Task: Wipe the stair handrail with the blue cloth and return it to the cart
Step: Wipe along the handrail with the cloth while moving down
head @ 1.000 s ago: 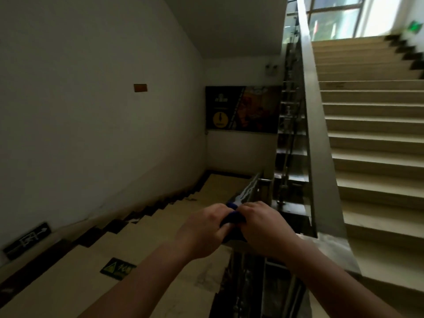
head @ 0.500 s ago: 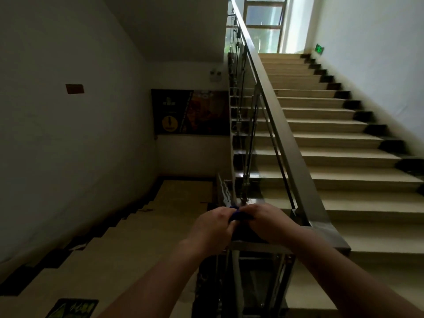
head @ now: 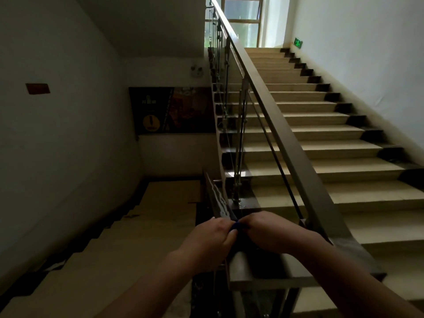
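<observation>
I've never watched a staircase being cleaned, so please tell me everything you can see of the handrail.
The handrail is a broad, flat-topped bar, brownish and metal-looking, with a dull sheen. It rises steeply beside the right-hand flight toward the window, carried on slim metal posts. At its lower end it bends into a short level piece at the turn. There the left hand and right hand rest on it, pinching a blue cloth between them.

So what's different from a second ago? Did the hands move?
Mostly the view changed: the head turned right, so more of the upward stairs and the right wall shows. The left hand and right hand stayed together at the handrail corner, still gripping the blue cloth; only a sliver of it shows now.
</observation>
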